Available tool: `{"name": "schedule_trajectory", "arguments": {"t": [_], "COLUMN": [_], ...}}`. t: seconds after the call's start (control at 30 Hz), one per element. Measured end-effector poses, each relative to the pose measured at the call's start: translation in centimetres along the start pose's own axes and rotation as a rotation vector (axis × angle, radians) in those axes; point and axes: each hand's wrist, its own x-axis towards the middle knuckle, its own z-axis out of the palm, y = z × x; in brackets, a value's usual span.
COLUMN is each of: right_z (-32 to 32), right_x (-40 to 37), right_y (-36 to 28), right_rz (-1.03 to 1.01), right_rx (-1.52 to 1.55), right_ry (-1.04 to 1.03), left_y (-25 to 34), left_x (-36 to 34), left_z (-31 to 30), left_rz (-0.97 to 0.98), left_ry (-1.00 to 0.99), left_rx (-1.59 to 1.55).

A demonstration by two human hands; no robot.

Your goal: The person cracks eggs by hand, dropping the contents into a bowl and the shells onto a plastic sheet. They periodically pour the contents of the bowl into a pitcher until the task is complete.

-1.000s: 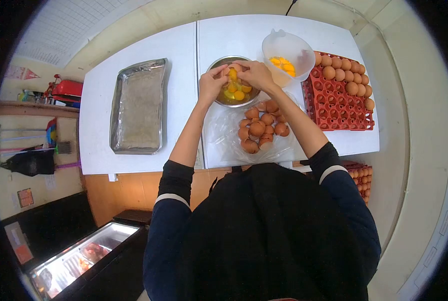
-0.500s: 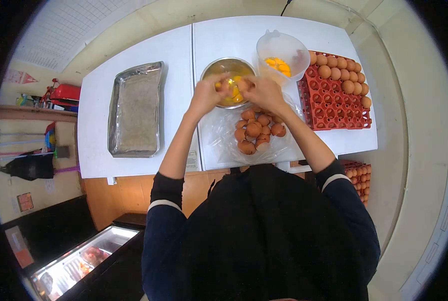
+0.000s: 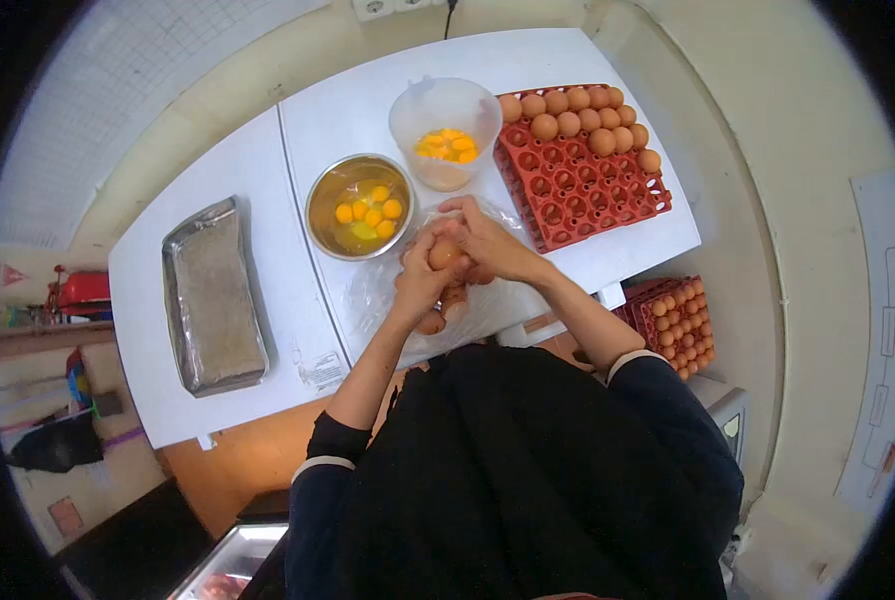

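Observation:
Both my hands are together over the pile of brown eggshells (image 3: 430, 322) on a clear plastic bag (image 3: 367, 300). My left hand (image 3: 422, 272) is closed round an eggshell (image 3: 445, 252). Against the same shell, my right hand (image 3: 492, 243) has its fingers bent; whether it has a separate piece is hidden. Just left of them stands a metal bowl (image 3: 317, 222) with several yolks and egg white. Behind my hands, a translucent plastic container (image 3: 404, 112) also has several yolks in it.
Red egg trays (image 3: 577, 200) with brown eggs along the far rows stand at the right of the white table (image 3: 297, 340). A lined metal pan (image 3: 215, 300) lies on the left. More eggs in trays (image 3: 682, 325) are below the table's right side.
My hands have moved from over the metal bowl to the shell pile, with shell between them. The camera view has turned and shifted, so the table appears tilted and further left.

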Motion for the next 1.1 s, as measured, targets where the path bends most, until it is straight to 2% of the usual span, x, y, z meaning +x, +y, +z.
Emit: {"name": "schedule_trajectory", "arguments": {"t": [0.07, 0.1, 0.13, 0.17, 0.2, 0.23, 0.3, 0.37, 0.43, 0.5, 0.53, 0.57, 0.63, 0.7, 0.77, 0.83, 0.87, 0.93, 0.97, 1.0, 1.07, 1.1], "right_z": [-4.4, -7.0, -9.7, -12.6, -15.1, -17.9, -20.1, -21.0, -20.0, -18.2, -16.7, -14.7, -9.5, -3.3, 2.0, 5.3, 5.9, 6.8, 7.0, 6.9, 6.4, 6.0], "right_x": [0.1, 0.5, 0.6, 1.0, 1.5, 1.8, 2.4, 3.1, 3.0, 2.9, 3.1, 3.7, 4.9, 5.1, 6.7, 8.7, 9.2, 10.1, 10.5, 10.8, 11.4, 11.7], "right_y": [-2.4, -1.2, -2.3, -2.5, 0.2, 4.3, 7.2, 8.9, 7.2, 3.7, 2.5, 1.2, -1.7, -4.5, -3.9, -1.0, -0.5, -0.3, -0.4, -0.5, -0.5, -0.3], "right_rz": [0.074, 0.021, 0.128, 0.192, 0.306, 0.277, 0.272, 0.121, 0.105, -0.036, -0.091, -0.095, -0.447, -0.548, -0.734, -0.734, -0.738, -0.529, -0.53, -0.368, -0.031, -0.029], "right_rx": [-0.386, -0.466, -0.634, -0.83, -1.061, -1.171, -1.156, -1.174, -1.15, -0.66, -0.558, -0.543, -0.105, 0.027, -0.014, -0.253, -0.25, -0.165, -0.161, 0.042, 0.482, 0.481], "right_ry": [0.015, 0.327, 0.488, 0.581, 0.73, 0.761, 0.697, 0.727, 0.74, 0.919, 0.991, 0.967, 0.825, 0.66, 0.566, 0.412, 0.406, 0.371, 0.363, 0.331, 0.19, 0.186], "left_y": [0.5, 1.6, 2.3, 2.5, 2.6, 2.7, 3.1, 3.8, 3.8, 3.6, 3.6, 3.6, 3.8, 4.5, 4.2, 4.2, 4.1, 2.7, 1.8, 2.0, 2.3, 2.0], "left_x": [0.6, 0.4, 0.1, 0.1, 0.2, 0.4, 1.0, 1.5, 1.6, 1.9, 2.1, 2.3, 2.8, 3.2, 3.5, 3.8, 3.9, 3.9, 3.8, 3.7, 3.5, 3.7], "left_z": [-0.1, -0.2, -0.5, -1.1, -1.9, -2.7, -4.1, -5.4, -6.3, -7.3, -7.7, -8.1, -8.5, -8.4, -8.9, -9.0, -9.3, -10.7, -11.4, -11.8, -12.0, -12.2], "left_rz": [-0.034, -0.135, -0.24, -0.243, -0.255, -0.265, -0.267, -0.31, -0.293, -0.263, -0.276, -0.275, -0.293, -0.304, -0.296, -0.258, -0.225, -0.244, -0.272, -0.271, -0.279, -0.278], "left_ry": [-0.03, -0.033, -0.03, -0.026, 0.001, 0.031, 0.043, 0.122, 0.153, 0.162, 0.144, 0.174, 0.131, 0.2, 0.164, 0.155, 0.144, 0.136, 0.117, 0.124, 0.305, 0.308], "left_rx": [-0.07, -0.417, -0.764, -0.764, -0.872, -0.98, -0.988, -0.979, -0.931, -0.896, -0.919, -0.915, -1.027, -0.988, -1.007, -0.975, -0.944, -0.967, -0.988, -0.989, -0.912, -0.915]}}
